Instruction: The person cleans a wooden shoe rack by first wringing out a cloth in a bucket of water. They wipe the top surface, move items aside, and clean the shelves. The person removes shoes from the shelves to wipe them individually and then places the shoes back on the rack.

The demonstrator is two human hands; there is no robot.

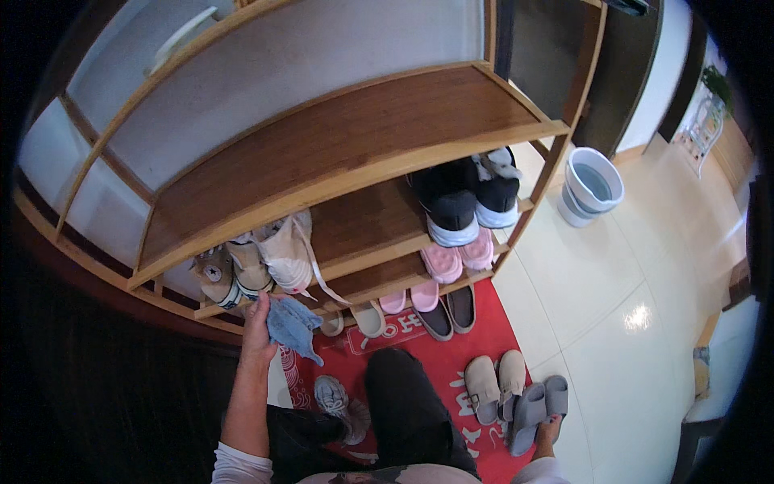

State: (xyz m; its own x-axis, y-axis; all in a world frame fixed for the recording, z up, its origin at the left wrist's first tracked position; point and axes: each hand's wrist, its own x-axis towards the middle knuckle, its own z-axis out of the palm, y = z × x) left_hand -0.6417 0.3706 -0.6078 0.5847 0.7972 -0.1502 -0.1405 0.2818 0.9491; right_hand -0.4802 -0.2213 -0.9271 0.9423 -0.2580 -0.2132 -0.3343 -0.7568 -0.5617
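My left hand [259, 330] holds a crumpled blue cloth [294, 327] just in front of the shoe rack's lower shelves. Beside that hand, beige canvas high-top sneakers [221, 275] and a white shoe [289, 257] with a dangling lace sit on a shelf. Low at the right, my right hand [549, 426] grips a pair of grey slide sandals [527, 411] near their inner edges; the fingers are partly hidden. Beige clogs [482, 387] with grey insides lie on the red mat [423, 357], right by the grey slides.
The wooden shoe rack [357, 145] stands before me against a wall. Black shoes [453, 209] and pink slippers [441, 263] occupy its right side. Dark slippers [435, 320] and cream slippers [369, 317] lie beneath. A bucket [583, 196] stands on the tiles at the right.
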